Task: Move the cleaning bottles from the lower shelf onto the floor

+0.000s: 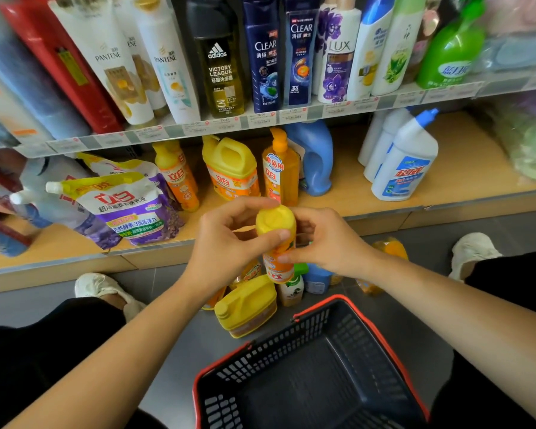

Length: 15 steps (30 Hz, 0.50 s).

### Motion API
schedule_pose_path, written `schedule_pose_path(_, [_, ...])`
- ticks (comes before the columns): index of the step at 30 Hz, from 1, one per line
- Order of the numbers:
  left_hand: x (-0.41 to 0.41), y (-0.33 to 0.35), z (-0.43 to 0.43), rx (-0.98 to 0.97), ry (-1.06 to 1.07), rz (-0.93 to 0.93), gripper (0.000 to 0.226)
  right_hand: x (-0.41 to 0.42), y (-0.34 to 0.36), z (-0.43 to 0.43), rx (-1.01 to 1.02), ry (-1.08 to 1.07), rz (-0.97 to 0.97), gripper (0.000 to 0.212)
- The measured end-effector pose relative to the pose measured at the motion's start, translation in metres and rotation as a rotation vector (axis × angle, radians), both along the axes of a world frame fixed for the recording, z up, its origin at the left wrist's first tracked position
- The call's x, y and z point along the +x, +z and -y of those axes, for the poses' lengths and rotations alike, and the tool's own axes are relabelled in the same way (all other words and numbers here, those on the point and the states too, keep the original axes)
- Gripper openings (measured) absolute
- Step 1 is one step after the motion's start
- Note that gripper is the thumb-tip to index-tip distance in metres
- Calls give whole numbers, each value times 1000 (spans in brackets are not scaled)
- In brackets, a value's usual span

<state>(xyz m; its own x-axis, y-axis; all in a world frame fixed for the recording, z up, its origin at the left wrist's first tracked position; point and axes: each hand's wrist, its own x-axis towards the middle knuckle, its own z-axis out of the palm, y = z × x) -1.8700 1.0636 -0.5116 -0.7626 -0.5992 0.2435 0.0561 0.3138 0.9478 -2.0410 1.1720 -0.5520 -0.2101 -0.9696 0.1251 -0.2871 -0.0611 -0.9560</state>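
Orange bottle above the floor, left hand and right hand fingers curled round it

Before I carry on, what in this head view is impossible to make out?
- Bottles on the floor: head view, partly hidden by the left hand, right hand and the orange bottle they hold; count unclear.
- Price tags: too small and blurred to read.
- Lower shelf, left end: blurred, cut off by the frame edge.
- Basket: near end cut off by the bottom edge.
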Motion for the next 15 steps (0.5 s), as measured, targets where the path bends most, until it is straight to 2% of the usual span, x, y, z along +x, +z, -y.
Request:
schedule_pose_path(5, [-3,-2,1,25,27,-5,28,6,3,0,7,-31,-9,54])
schedule_pose_path(9, [-5,-4,4,128,111,-5,13,11,4,-1,23,-37,-147,65])
schedule_pose_path(15, [-3,-8,10,162,77,12,16,9,2,2,11,-42,-151,69])
